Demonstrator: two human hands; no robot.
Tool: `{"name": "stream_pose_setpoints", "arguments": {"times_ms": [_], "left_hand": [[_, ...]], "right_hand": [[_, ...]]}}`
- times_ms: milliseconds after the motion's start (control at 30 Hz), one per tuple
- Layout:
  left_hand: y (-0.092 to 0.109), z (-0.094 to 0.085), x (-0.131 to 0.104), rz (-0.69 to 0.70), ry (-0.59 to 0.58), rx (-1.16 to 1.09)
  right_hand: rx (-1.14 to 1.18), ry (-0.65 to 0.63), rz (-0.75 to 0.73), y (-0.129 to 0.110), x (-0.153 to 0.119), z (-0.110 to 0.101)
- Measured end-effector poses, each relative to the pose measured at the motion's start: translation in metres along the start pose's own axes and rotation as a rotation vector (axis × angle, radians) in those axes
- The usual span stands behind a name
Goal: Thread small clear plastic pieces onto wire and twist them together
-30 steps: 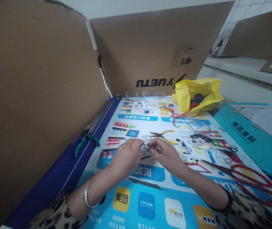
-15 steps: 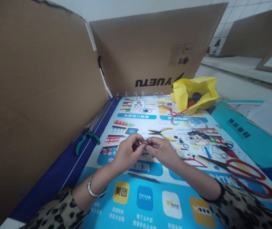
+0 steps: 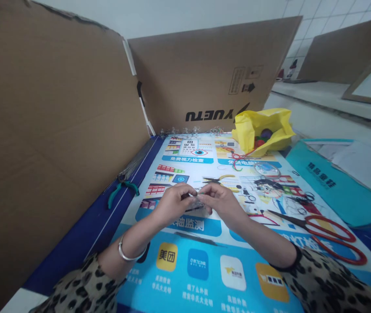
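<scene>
Tan-and-black spotted sleeves (image 3: 81, 284) were closest to us, with a silver bangle (image 3: 121, 252) on the left wrist. Past that, our left hand (image 3: 174, 202) and right hand (image 3: 224, 204) came together tip to tip, both pinching a wispy wire bit (image 3: 201, 211) between them, over the printed sheet (image 3: 179, 241); couldn't really make out its shape, mostly covered. Red-handled scissors (image 3: 306, 223) lay off right, teal pliers (image 3: 114, 195) off left. Just beyond the hands sat yellow-handled pliers (image 3: 218, 179), then a yellow bag (image 3: 246, 130), with cardboard (image 3: 201, 82) standing at the back.
</scene>
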State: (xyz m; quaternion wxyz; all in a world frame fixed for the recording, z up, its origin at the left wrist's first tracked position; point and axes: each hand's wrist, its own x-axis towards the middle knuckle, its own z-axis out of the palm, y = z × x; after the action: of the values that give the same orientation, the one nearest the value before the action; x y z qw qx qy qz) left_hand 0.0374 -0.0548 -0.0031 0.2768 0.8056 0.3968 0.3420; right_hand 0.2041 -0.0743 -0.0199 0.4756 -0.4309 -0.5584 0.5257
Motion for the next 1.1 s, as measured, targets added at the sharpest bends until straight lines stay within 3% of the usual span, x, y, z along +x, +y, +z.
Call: {"name": "stream_pose_setpoints", "arguments": {"times_ms": [433,633,767,900,1100], "left_hand": [[0.0,0.008,0.002,-0.023,0.025,-0.078],[-0.003,0.01,0.0,-0.168,0.079,-0.5],[-0.006,0.011,-0.003,-0.21,-0.004,-0.735],[-0.009,0.013,-0.005,-0.223,-0.122,-0.801],[-0.005,0.015,-0.004,-0.292,-0.032,-0.817]], "right_hand": [[-0.032,-0.038,0.025,-0.014,0.0,-0.002],[-0.1,-0.092,0.065,-0.02,0.005,-0.015],[-0.143,-0.081,0.075,-0.017,0.006,-0.019],[-0.195,-0.082,0.086,-0.015,0.006,-0.017],[-0.333,-0.042,-0.021,-0.018,0.003,-0.015]]}}
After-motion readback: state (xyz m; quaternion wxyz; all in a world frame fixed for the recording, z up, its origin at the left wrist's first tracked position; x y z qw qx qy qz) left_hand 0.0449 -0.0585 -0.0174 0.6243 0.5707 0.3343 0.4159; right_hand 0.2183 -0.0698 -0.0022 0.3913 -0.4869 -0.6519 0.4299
